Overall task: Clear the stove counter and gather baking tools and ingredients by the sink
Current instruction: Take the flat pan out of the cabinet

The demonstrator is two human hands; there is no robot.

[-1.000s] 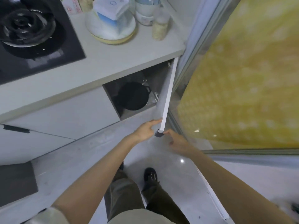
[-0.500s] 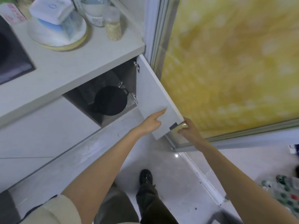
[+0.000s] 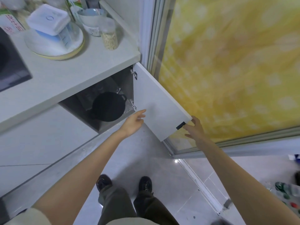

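The right hand [image 3: 194, 128] is laid on the corner of the open cupboard door [image 3: 155, 101], fingers spread. The left hand [image 3: 134, 122] is held out flat beside it, nothing gripped. A black pan [image 3: 108, 108] is seen inside the cupboard [image 3: 76, 103], under the counter [image 3: 65, 75].

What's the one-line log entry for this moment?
state: white cabinet door open wide | left hand: open, by door's inner face | right hand: open, at black corner handle | inside: round black pan
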